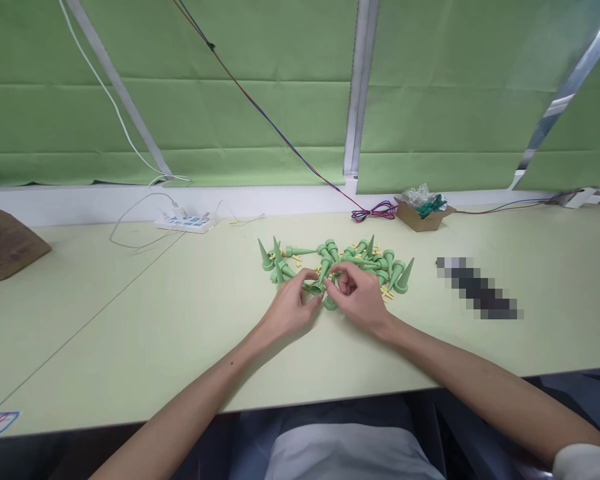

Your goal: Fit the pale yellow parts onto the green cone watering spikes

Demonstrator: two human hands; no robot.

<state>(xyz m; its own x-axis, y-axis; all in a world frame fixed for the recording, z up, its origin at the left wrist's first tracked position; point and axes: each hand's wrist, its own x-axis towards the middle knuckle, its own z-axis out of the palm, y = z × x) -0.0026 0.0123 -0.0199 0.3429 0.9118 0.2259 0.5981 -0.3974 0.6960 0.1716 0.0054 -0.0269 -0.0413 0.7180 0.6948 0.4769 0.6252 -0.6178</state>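
My left hand (294, 301) is closed on a green plant watering spike (316, 288), its wide round end showing between thumb and fingers. Right beside it, my right hand (359, 293) makes a pinch with its thumb and index finger; whatever lies between those fingertips is too small or hidden to make out. Both hands are at the near side of a loose pile of green spikes (401, 283), some standing point up, others lying down. Small yellow plastic pieces (387, 293) are scattered among them.
A small cardboard box (423, 222) with clear and green material stands at the back, beside a coiled red-and-blue cable (375, 212). A power strip (190, 223) lies at the back left, a brown paper bag (7, 243) far left. A pixelated dark object (480, 290) lies right.
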